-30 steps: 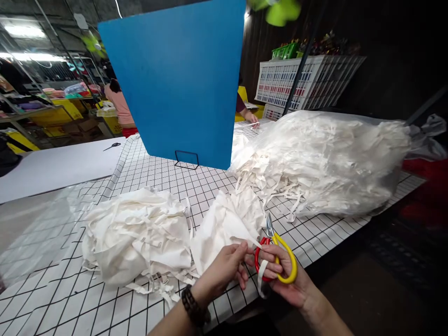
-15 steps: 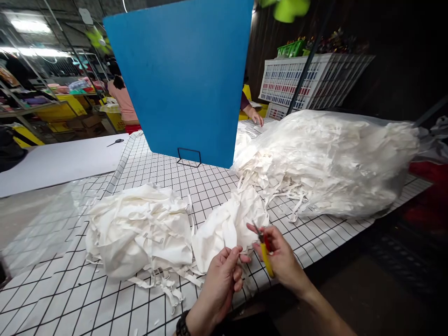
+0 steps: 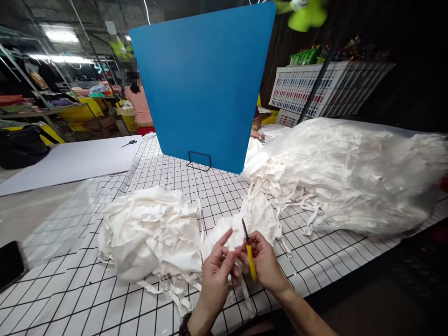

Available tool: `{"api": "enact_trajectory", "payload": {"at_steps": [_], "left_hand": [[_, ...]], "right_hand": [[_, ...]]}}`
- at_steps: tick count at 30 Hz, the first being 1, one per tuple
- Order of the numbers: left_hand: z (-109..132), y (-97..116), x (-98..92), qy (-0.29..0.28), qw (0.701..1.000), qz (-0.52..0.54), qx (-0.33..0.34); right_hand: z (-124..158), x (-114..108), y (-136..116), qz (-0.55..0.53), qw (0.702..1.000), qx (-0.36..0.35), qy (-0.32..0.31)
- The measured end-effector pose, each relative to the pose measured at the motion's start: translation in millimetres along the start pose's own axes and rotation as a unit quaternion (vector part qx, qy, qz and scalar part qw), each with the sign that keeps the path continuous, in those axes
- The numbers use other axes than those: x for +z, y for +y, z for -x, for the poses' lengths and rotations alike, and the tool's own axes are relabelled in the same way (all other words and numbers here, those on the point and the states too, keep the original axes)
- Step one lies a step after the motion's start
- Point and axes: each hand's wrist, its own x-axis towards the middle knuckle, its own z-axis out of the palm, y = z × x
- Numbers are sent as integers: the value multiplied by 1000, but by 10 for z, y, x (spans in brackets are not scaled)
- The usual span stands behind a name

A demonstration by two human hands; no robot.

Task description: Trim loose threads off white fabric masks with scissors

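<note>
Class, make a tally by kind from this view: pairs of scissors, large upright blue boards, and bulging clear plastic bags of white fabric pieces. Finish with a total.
Pairs of scissors: 2 (yellow-handled scissors in the right hand, black scissors on the flat white surface)
Large upright blue board: 1
Bulging clear plastic bag: 1
Total: 4

Partly seen things around a white, black-gridded tabletop.
Yellow-handled metal scissors: grip partly covered by bare right hand. Thin white cloth strip blurred; whether bare left hand pinches it, cannot tell. Dark wristband cut by bottom edge, flat black slab by left edge. Tall blue board hides most of a co-worker. Lime-green fan smeared, cropped at top.
</note>
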Motion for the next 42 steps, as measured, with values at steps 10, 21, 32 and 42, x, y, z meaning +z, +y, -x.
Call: {"api": "enact_trajectory", "payload": {"at_steps": [10,21,32,42], "left_hand": [[-73,3,-98,-32,990,-125,63],[-73,58,-52,-81,974,-185,101],[-39,27,-45,-79,981,-156,87],[-42,41,-44,-80,982,-146,84]], "right_hand": [[284,-435,-713,463,885,4,-56],[266,-269,-793,584,806,-41,-83],[315,-243,-819,593,800,-52,-80],[349,-262,-796,617,781,-51,-78]]}}
